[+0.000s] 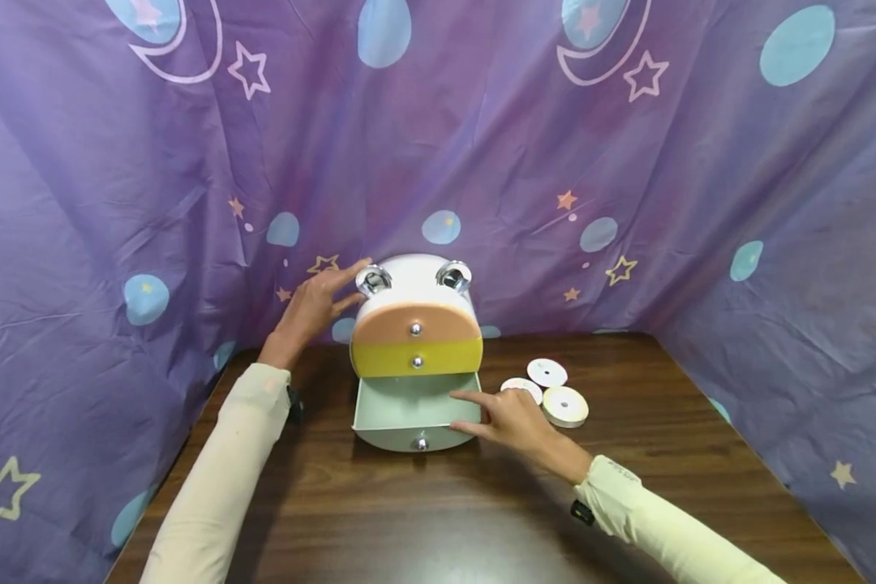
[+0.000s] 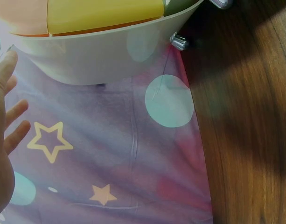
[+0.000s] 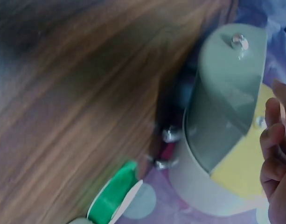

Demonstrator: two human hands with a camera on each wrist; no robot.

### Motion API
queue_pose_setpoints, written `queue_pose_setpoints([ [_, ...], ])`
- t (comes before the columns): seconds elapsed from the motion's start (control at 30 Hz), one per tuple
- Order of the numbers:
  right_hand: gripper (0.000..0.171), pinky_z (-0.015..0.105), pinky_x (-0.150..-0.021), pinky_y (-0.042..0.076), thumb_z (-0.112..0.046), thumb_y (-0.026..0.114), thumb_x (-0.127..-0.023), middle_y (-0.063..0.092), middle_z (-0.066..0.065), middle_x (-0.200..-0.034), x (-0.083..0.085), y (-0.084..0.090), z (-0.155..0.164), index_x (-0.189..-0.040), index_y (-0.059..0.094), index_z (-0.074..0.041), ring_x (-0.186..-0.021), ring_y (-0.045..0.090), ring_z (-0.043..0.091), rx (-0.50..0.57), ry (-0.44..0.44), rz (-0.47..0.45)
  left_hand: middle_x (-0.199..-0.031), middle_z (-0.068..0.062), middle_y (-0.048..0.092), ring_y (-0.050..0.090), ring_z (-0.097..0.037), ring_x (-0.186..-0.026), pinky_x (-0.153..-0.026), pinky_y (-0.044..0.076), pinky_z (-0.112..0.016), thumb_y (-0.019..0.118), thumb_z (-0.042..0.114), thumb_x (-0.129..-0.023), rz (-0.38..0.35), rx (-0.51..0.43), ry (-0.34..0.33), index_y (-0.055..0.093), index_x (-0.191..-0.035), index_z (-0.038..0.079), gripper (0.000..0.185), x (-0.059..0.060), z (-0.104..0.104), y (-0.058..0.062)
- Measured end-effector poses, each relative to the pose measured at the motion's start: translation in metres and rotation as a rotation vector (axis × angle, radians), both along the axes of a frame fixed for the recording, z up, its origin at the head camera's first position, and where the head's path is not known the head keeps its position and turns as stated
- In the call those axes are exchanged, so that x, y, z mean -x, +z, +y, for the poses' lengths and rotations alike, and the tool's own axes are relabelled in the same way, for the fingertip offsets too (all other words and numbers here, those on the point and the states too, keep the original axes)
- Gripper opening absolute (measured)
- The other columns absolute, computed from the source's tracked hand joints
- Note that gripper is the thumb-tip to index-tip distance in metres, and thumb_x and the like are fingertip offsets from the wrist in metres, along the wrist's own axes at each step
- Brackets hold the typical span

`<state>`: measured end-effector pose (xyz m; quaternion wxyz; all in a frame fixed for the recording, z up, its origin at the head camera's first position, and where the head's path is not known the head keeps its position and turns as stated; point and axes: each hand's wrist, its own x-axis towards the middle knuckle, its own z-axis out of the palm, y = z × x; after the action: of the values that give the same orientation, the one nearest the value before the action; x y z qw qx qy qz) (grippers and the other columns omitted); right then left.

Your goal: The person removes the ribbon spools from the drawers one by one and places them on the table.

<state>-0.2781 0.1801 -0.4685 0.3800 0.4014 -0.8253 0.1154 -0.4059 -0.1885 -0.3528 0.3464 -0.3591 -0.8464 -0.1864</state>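
Observation:
A small white drawer cabinet (image 1: 412, 276) with two round silver eye-like pieces on top stands at the table's back. Its orange top drawer (image 1: 387, 326) and yellow middle drawer (image 1: 380, 359) are pushed in. The pale green bottom drawer (image 1: 401, 405) is pulled out, its inside bare. My left hand (image 1: 312, 307) is at the cabinet's upper left, fingers extended, fingertips right at the silver eye (image 1: 373, 281). Over the right side of the green drawer, my right hand (image 1: 514, 418) holds its thumb and forefinger apart, nothing between them.
Ribbon spools lie right of the cabinet: a back one (image 1: 547, 372), a front one (image 1: 565, 406) and one (image 1: 520, 388) partly behind my right hand. Green ribbon (image 3: 112, 196) shows in the right wrist view. A purple patterned cloth (image 1: 482, 162) hangs behind the wooden table (image 1: 409, 519).

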Motion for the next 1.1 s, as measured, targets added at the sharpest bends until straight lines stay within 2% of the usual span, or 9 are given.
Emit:
queue_pose_setpoints([
  [0.1, 0.047, 0.022, -0.037, 0.037, -0.053, 0.086, -0.080, 0.048, -0.020, -0.046, -0.002, -0.006, -0.007, -0.118, 0.079, -0.028, -0.042, 0.036, -0.007, -0.030, 0.057, 0.018, -0.121, -0.017, 0.074, 0.071, -0.035, -0.107, -0.087, 0.059, -0.052, 0.083, 0.020, -0.091, 0.007, 0.002, 0.003, 0.055, -0.152, 0.022, 0.067, 0.000, 0.000, 0.000],
  [0.23, 0.049, 0.020, -0.039, 0.041, -0.054, 0.086, -0.079, 0.051, -0.022, -0.048, -0.005, -0.015, -0.014, -0.122, 0.078, -0.032, -0.044, 0.038, -0.010, -0.066, 0.107, -0.014, -0.121, -0.018, 0.074, 0.070, -0.036, -0.108, -0.088, 0.058, -0.053, 0.083, 0.020, -0.091, 0.003, 0.002, 0.005, 0.055, -0.152, 0.022, 0.068, -0.001, 0.000, 0.000],
  [0.4, 0.053, 0.019, -0.041, 0.044, -0.048, 0.091, -0.077, 0.055, -0.017, -0.050, -0.008, -0.025, -0.022, -0.126, 0.076, -0.032, -0.045, 0.043, -0.006, -0.119, 0.162, -0.036, -0.124, -0.017, 0.073, 0.070, -0.036, -0.111, -0.092, 0.057, -0.053, 0.082, 0.022, -0.091, -0.022, -0.002, 0.012, 0.054, -0.153, 0.022, 0.067, -0.003, 0.001, -0.002],
  [0.63, 0.053, 0.025, -0.041, 0.045, -0.044, 0.091, -0.078, 0.061, -0.009, -0.052, -0.010, -0.030, -0.034, -0.128, 0.075, -0.036, -0.044, 0.045, 0.003, -0.224, 0.154, 0.031, -0.125, -0.016, 0.073, 0.070, -0.036, -0.111, -0.091, 0.058, -0.053, 0.083, 0.020, -0.091, -0.034, 0.000, 0.029, 0.054, -0.154, 0.024, 0.069, -0.003, 0.002, -0.004],
  [0.8, 0.049, 0.027, -0.041, 0.046, -0.046, 0.088, -0.081, 0.064, -0.005, -0.053, -0.008, -0.036, -0.039, -0.128, 0.075, -0.035, -0.042, 0.044, 0.004, -0.289, 0.148, 0.009, -0.123, -0.018, 0.073, 0.070, -0.037, -0.110, -0.090, 0.058, -0.053, 0.082, 0.020, -0.091, -0.034, -0.005, 0.024, 0.053, -0.154, 0.025, 0.069, -0.004, 0.003, -0.004],
  [0.93, 0.046, 0.028, -0.039, 0.046, -0.047, 0.087, -0.083, 0.062, -0.005, -0.051, -0.007, -0.038, -0.042, -0.126, 0.076, -0.035, -0.040, 0.044, 0.006, -0.313, 0.120, 0.009, -0.123, -0.018, 0.073, 0.069, -0.037, -0.110, -0.092, 0.058, -0.053, 0.081, 0.022, -0.092, -0.040, -0.009, 0.033, 0.053, -0.154, 0.025, 0.068, -0.003, 0.003, -0.003],
  [1.1, 0.044, 0.027, -0.037, 0.042, -0.046, 0.086, -0.084, 0.055, -0.006, -0.045, -0.004, -0.039, -0.044, -0.125, 0.076, -0.036, -0.038, 0.042, 0.007, -0.326, 0.097, 0.055, -0.122, -0.019, 0.073, 0.069, -0.038, -0.109, -0.092, 0.057, -0.054, 0.082, 0.020, -0.092, -0.046, -0.008, 0.040, 0.053, -0.154, 0.024, 0.068, -0.002, 0.002, 0.000],
])
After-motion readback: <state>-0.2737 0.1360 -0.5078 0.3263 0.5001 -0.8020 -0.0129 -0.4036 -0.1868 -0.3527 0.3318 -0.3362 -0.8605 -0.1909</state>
